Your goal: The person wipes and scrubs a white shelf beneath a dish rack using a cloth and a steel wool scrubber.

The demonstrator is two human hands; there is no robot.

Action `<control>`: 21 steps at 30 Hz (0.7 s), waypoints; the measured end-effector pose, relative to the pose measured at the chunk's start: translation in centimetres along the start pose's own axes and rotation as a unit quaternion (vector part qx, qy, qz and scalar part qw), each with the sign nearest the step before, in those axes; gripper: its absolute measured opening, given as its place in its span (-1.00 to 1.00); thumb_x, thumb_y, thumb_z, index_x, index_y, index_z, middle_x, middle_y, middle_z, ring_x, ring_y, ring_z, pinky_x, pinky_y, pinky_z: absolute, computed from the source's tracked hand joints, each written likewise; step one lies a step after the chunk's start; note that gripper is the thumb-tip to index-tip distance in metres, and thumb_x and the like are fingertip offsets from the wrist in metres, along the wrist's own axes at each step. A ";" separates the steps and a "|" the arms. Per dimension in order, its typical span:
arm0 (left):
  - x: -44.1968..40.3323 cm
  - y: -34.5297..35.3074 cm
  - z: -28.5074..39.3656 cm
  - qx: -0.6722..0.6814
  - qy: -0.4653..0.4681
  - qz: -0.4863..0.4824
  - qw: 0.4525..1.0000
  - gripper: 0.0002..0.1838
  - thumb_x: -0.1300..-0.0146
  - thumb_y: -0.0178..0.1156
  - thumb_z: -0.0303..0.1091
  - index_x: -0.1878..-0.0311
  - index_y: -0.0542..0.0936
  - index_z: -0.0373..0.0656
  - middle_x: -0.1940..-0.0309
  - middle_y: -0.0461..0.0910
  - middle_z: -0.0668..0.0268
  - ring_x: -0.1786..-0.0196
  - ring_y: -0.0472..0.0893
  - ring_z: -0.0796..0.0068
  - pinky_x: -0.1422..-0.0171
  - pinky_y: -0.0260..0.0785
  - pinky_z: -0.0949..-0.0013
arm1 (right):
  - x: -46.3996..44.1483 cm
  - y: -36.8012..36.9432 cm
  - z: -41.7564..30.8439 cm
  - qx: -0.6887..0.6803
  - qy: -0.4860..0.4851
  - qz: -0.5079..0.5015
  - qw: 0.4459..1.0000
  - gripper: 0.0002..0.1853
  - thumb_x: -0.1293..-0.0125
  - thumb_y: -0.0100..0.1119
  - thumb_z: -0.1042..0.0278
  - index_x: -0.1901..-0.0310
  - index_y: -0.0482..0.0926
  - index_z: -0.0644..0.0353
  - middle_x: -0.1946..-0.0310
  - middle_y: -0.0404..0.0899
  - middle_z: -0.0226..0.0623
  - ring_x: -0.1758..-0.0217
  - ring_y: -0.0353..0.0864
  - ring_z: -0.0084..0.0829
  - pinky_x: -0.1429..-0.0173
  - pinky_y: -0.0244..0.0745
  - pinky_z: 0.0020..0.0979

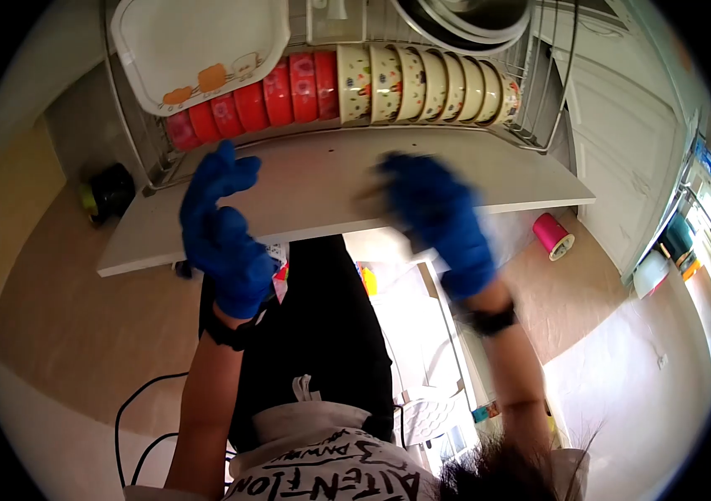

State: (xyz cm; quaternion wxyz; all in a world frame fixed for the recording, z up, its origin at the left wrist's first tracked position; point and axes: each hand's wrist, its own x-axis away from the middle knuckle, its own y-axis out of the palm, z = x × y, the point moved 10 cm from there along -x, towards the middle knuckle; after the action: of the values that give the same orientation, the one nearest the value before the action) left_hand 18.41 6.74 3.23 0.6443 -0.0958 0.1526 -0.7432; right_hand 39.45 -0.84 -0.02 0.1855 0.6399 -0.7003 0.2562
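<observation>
My left hand (226,238), in a blue glove, is raised over the left part of a white shelf board (305,188). Its fingers are curved and apart from the thumb, with nothing visible between them. Over the right part of the board, my right hand (437,209), also gloved in blue, is smeared by motion. A blurred brownish patch shows beside its fingers, and I cannot make out whether they hold anything. Behind the board, a row of red bowls (278,93) and a row of cream patterned bowls (412,83) stand on edge in a wire rack (546,100).
A white tray (197,50) with orange figures leans in the rack's left side. Metal basins (468,21) sit at its back right. A pink roll (553,236) lies right of the board, a dark object (109,194) left. Black cables (126,405) hang lower left.
</observation>
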 end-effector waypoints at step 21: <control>-0.1 0.3 0.5 -0.058 0.019 -0.008 0.998 -0.44 -0.39 -0.40 -0.03 0.13 0.52 -0.27 0.08 0.51 0.20 -0.16 0.35 0.22 -0.29 0.08 0.20 | 2.0 2.9 -2.7 0.458 -0.217 0.156 0.848 -0.87 0.08 0.19 0.27 0.60 0.42 0.01 0.53 0.42 -0.35 0.37 0.44 -0.28 0.28 0.33 -0.30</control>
State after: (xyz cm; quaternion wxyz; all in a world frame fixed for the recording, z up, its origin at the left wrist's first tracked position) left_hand 18.88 6.77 3.55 0.6289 -0.1205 0.2068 -0.7397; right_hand 36.21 -0.69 3.02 -0.3277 0.5737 -0.6165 0.4283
